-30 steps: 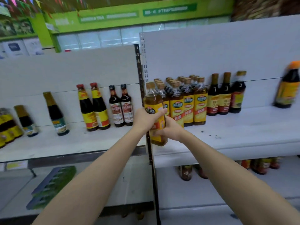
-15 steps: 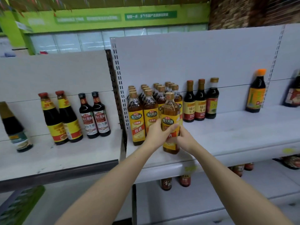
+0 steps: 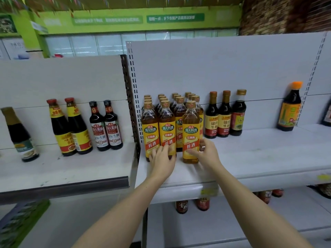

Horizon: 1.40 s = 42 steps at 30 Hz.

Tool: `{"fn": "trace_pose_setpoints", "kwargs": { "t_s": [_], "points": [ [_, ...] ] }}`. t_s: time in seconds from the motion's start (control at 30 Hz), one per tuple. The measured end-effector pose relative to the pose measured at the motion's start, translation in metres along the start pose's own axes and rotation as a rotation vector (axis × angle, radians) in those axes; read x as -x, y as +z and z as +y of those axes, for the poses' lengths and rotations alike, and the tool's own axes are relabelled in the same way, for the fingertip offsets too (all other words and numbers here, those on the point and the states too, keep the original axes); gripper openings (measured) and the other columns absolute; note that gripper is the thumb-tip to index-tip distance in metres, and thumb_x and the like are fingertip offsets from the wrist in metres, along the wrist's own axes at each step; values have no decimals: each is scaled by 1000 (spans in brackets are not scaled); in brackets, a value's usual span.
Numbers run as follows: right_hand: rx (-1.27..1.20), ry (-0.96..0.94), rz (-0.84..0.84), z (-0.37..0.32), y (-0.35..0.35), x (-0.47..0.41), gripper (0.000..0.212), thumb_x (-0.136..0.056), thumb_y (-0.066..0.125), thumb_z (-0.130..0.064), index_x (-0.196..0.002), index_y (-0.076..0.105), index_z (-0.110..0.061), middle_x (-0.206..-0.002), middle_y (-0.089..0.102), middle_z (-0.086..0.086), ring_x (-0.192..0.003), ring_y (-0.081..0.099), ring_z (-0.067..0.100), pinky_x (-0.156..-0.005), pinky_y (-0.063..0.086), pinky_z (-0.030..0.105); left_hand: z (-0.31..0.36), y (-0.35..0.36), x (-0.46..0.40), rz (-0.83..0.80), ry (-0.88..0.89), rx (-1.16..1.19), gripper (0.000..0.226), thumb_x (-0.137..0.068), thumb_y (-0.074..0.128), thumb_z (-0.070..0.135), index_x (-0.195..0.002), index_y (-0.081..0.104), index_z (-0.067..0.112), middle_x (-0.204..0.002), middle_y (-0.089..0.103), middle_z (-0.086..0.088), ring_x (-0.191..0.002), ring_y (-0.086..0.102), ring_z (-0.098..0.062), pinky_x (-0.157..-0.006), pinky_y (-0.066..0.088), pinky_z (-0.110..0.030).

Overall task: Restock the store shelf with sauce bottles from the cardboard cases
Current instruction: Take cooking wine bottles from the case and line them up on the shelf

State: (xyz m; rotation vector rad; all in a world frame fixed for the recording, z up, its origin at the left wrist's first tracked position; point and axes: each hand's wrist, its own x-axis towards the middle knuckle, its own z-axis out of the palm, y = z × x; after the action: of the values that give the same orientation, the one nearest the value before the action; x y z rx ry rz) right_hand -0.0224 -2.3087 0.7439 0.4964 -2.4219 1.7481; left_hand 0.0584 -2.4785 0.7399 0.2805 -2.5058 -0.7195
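Standing upright on the white shelf [image 3: 250,158], front amber bottle [image 3: 191,133], right hand [image 3: 206,154] fingers curling round its label. Left hand [image 3: 162,160] fingers resting loosely on neighbouring amber bottles [image 3: 158,129]. Behind, green wall banner [image 3: 139,19], brick [image 3: 284,13].

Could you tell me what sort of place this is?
Most likely a grocery shop aisle: white shelves with a slotted upright, rows of labelled sauce bottles, and green signs overhead.
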Motion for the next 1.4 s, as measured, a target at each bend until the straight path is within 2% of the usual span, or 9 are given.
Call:
{"fn": "trace_pose_setpoints", "kwargs": {
  "t_s": [0.2, 0.37, 0.6, 0.7, 0.87, 0.97, 1.07, 1.27, 1.4],
  "points": [
    [24, -52, 11, 3, 19, -7, 51, -94, 72, -29, -140, 51, -24, -128, 64, 0, -112, 62, 17, -98, 52, 34, 4, 4, 4, -22, 21, -166, 38, -98, 56, 32, -135, 48, 27, -138, 46, -1, -135, 30, -27, -111, 25, -48],
    [-64, 22, 37, 0, 38, -15, 39, -98, 65, -21, -129, 40, -20, -129, 59, 3, -119, 59, 20, -100, 52, 41, 5, -3, 5, 187, -91, -154, 46, -91, 64, 25, -133, 47, 23, -135, 37, -7, -126, 32, -28, -105, 35, -47],
    [-90, 28, -1, 26, 57, -40, 83, -76, 58, -84, -137, 39, -30, -141, 52, 0, -130, 52, 21, -107, 49, 50, 6, -1, 7, 247, -55, -159, 58, -85, 67, 19, -138, 46, 30, -145, 27, -11, -135, 25, -36, -109, 37, -58],
    [-84, 42, 8, 25, 60, -40, 89, -75, 50, -87, -140, 39, -27, -144, 49, 3, -129, 53, 24, -107, 49, 52, 2, 0, 4, 329, -85, -49, 59, -83, 68, 12, -136, 49, 33, -159, 10, -9, -143, 16, -41, -115, 33, -61],
    [-98, 46, 14, 29, 61, -44, 105, -64, 47, -99, -140, 38, -28, -145, 48, 3, -130, 53, 25, -106, 49, 53, 4, -4, 5, 233, -149, 166, 62, -91, 66, 7, -147, 43, 24, -166, -6, -10, -152, 13, -32, -112, 20, -26],
    [-97, 65, 22, 33, 60, -49, 112, -58, 45, -103, -139, 37, -27, -145, 48, 4, -132, 51, 26, -107, 48, 55, 6, -7, 7, 219, -129, 166, 57, -91, 67, 9, -142, 47, 25, -165, -6, -8, -149, 18, -31, -113, 24, -27],
    [-95, 66, 40, 25, 56, -44, 111, -63, 47, -97, -143, 33, -22, -147, 46, 8, -135, 48, 28, -109, 46, 56, 6, -6, 7, 206, -108, 163, 53, -90, 66, 12, -138, 50, 28, -165, -9, -6, -150, 15, -33, -116, 27, -33],
    [-50, 62, 71, 10, 55, -36, 77, -97, 57, -53, -153, 22, -15, -155, 36, 13, -137, 45, 32, -114, 40, 54, 3, -5, 7, 137, -94, 204, 57, -90, 65, 8, -138, 52, 35, -165, -18, -5, -152, 5, -31, -116, 20, -30],
    [-44, 92, 57, 6, 52, -37, 71, -98, 57, -51, -151, 24, -17, -154, 38, 13, -139, 42, 32, -115, 38, 56, 4, -6, 5, 134, -114, 203, 55, -93, 61, 5, -138, 51, 36, -165, -19, -3, -151, 6, -32, -117, 27, -35]
  ]
}}
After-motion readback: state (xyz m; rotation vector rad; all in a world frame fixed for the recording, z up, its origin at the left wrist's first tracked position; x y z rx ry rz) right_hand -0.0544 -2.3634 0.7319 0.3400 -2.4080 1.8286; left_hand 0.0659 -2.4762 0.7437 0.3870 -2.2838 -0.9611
